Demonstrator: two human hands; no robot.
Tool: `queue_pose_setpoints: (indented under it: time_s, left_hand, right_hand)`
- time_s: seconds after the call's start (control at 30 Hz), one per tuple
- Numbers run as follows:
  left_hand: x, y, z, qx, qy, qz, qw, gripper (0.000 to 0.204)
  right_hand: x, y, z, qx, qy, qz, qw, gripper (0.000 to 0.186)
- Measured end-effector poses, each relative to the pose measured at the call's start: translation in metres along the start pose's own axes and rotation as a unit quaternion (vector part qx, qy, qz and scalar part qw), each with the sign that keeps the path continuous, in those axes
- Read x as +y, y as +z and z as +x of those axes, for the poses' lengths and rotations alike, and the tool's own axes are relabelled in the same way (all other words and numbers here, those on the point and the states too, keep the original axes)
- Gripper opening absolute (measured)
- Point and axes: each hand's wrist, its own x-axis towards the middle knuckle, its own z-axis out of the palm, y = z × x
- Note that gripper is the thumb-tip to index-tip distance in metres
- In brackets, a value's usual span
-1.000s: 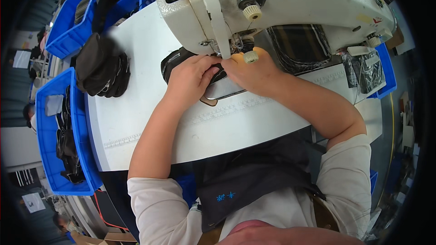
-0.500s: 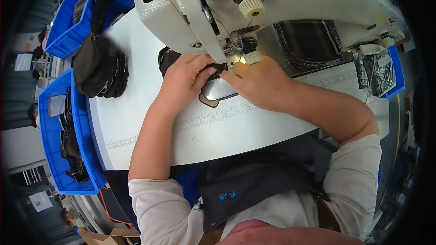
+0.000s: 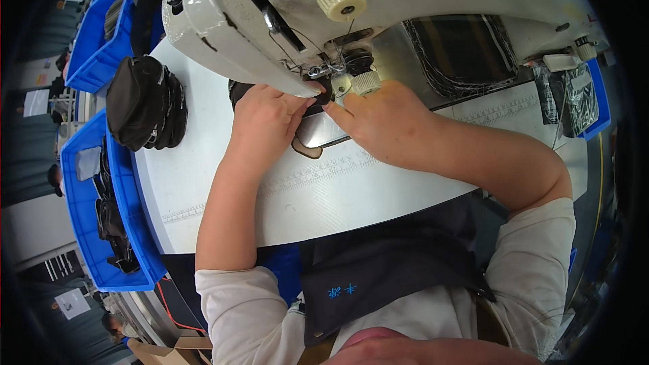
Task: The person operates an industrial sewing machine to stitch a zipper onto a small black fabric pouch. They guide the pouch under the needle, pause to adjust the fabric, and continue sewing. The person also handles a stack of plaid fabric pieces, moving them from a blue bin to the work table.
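A dark fabric piece (image 3: 316, 106) lies under the head of a white sewing machine (image 3: 223, 23), beside the needle area. My left hand (image 3: 263, 122) pinches it from the left, thumb and fingers closed at its edge. More of the dark cloth (image 3: 238, 91) shows behind that hand. From the right, my right hand (image 3: 389, 122) bends its fingers in close by the presser foot, a fingertip against the same cloth. Its other fingers are curled and partly hidden. Below the hands, a metal plate (image 3: 324, 130) shows on the white table.
Dark sewn pieces with zippers (image 3: 142, 105) are stacked at the left of the table. Blue bins (image 3: 84, 223) stand along the left side, one holding dark pieces. Flat dark panels (image 3: 463, 54) lie under the machine arm. A small blue tray (image 3: 598, 98) with plastic-wrapped items sits at the right.
The view has shifted, so the machine head appears larger and further left. Both hands stay at the cloth by the needle, with the left fingertips slightly moved.
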Motion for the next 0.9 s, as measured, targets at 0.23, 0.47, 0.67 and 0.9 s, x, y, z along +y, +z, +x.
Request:
queue_pose_setpoints:
  time_s: [0.23, 0.47, 0.67, 0.9]
  left_hand:
    - [0.011, 0.005, 0.000, 0.019, -0.002, 0.046, 0.999, 0.018]
    - [0.015, 0.002, 0.000, 0.022, -0.011, 0.055, 0.998, 0.018]
    - [0.015, 0.003, -0.001, 0.010, -0.035, 0.078, 0.996, 0.019]
    - [0.013, 0.008, 0.000, 0.027, -0.051, 0.059, 0.997, 0.018]
  right_hand:
    - [-0.003, 0.001, 0.000, -0.007, 0.004, 0.010, 1.000, 0.040]
    - [-0.005, -0.001, -0.001, 0.016, -0.004, -0.015, 1.000, 0.035]
    - [-0.003, 0.001, 0.002, 0.026, 0.008, -0.039, 0.999, 0.035]
    - [-0.001, 0.003, 0.005, 0.038, 0.017, -0.050, 0.998, 0.037]
